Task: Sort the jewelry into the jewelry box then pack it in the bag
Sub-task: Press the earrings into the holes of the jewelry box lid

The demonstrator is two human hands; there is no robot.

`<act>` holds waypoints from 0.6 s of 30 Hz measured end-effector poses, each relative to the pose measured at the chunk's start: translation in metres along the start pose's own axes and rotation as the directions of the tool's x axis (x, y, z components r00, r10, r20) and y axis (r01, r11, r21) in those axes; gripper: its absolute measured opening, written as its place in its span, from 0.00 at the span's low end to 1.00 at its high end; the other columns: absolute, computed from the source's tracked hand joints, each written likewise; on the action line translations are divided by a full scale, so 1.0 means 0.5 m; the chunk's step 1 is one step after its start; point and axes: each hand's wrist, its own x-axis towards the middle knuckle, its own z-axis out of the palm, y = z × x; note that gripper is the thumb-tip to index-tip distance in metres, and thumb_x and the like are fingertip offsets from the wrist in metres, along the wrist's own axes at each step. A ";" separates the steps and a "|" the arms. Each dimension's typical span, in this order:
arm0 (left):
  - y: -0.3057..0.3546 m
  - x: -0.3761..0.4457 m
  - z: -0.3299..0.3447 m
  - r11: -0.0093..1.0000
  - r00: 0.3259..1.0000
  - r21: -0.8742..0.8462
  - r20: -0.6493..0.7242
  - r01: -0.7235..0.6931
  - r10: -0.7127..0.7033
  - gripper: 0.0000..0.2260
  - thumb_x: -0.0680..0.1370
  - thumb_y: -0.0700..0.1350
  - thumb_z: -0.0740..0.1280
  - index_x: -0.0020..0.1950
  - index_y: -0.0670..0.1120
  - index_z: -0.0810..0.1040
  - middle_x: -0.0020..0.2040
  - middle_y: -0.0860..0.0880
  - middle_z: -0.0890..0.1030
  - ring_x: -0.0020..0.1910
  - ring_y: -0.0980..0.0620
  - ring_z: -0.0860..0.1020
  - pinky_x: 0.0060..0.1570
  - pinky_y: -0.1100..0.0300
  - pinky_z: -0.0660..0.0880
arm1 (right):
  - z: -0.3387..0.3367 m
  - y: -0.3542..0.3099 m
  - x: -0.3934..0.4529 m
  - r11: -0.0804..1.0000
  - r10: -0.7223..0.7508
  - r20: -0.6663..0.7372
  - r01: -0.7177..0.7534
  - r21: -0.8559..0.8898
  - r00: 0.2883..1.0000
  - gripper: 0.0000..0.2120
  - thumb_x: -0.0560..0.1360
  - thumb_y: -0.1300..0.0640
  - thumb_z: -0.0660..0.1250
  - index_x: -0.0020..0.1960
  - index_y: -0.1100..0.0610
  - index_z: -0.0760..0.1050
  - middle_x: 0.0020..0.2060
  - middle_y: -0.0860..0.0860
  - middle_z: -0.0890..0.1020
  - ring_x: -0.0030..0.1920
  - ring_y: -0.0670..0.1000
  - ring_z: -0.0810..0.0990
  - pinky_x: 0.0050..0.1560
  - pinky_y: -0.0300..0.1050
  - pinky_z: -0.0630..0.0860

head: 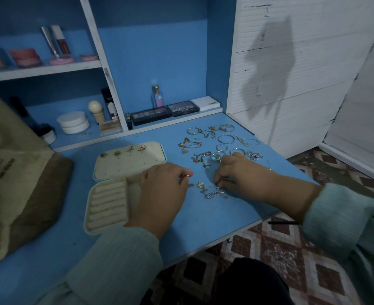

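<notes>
Sorting step, early on: jewelry box (pixel 107 194) lies open on the blue desk (pixel 192 221), lid panel holding four stud earrings (pixel 124 151) along its far edge, ring rolls in the base bare as far as shows. Left hand (pixel 162 186) hovers over the box's right edge, fingers curled, tips pinching a small gold ring (pixel 187 176). Right hand (pixel 241 172) is down on the desk just right of it, fingertips pinched together on something tiny at a tangled silver chain (pixel 215 193); can't tell exactly what piece. Small gold heart charm (pixel 200 185) sits between the hands. Most of the loose jewelry (pixel 217 142) (hoops, chains, a chunky ring) sits unsorted on the desk beyond the right hand. Tan tote bag (pixel 12 172) stands at left, touching nothing in play. Next move likely: seat the ring into a roll slot, needs a fine push between rolls; chain needs untangling first. Packing step not yet begun.
</notes>
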 end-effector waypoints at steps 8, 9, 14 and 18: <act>-0.005 0.002 -0.001 0.995 0.995 -0.014 0.029 0.094 -0.094 0.08 0.78 0.50 0.62 0.52 0.59 0.80 0.52 0.59 0.77 0.56 0.55 0.73 0.61 0.53 0.67 | -0.017 -0.008 0.013 0.990 -0.070 0.072 0.078 -0.117 0.995 0.07 0.75 0.53 0.65 0.52 0.50 0.79 0.45 0.44 0.69 0.53 0.49 0.66 0.54 0.44 0.70; -0.006 0.003 -0.001 0.994 0.994 -0.029 0.030 0.104 -0.103 0.08 0.78 0.50 0.62 0.52 0.59 0.80 0.51 0.59 0.76 0.56 0.55 0.73 0.61 0.52 0.68 | -0.018 -0.009 0.015 0.987 -0.067 0.095 0.079 -0.137 0.993 0.08 0.76 0.53 0.64 0.52 0.50 0.78 0.46 0.45 0.69 0.53 0.48 0.65 0.54 0.43 0.69; -0.011 0.006 0.002 0.989 0.991 -0.068 0.026 0.132 -0.131 0.08 0.78 0.51 0.62 0.52 0.59 0.80 0.47 0.61 0.78 0.52 0.57 0.76 0.56 0.52 0.72 | -0.017 -0.011 0.025 0.976 -0.052 0.149 0.082 -0.200 0.987 0.09 0.76 0.51 0.61 0.54 0.53 0.75 0.52 0.48 0.71 0.56 0.50 0.65 0.59 0.44 0.67; -0.015 0.008 0.006 0.989 0.992 -0.078 0.021 0.123 -0.122 0.08 0.78 0.51 0.62 0.52 0.59 0.80 0.49 0.60 0.79 0.52 0.56 0.76 0.57 0.51 0.72 | -0.014 -0.001 0.029 0.974 -0.076 0.134 0.102 -0.200 0.988 0.07 0.76 0.52 0.61 0.51 0.53 0.75 0.46 0.46 0.68 0.50 0.48 0.64 0.60 0.47 0.68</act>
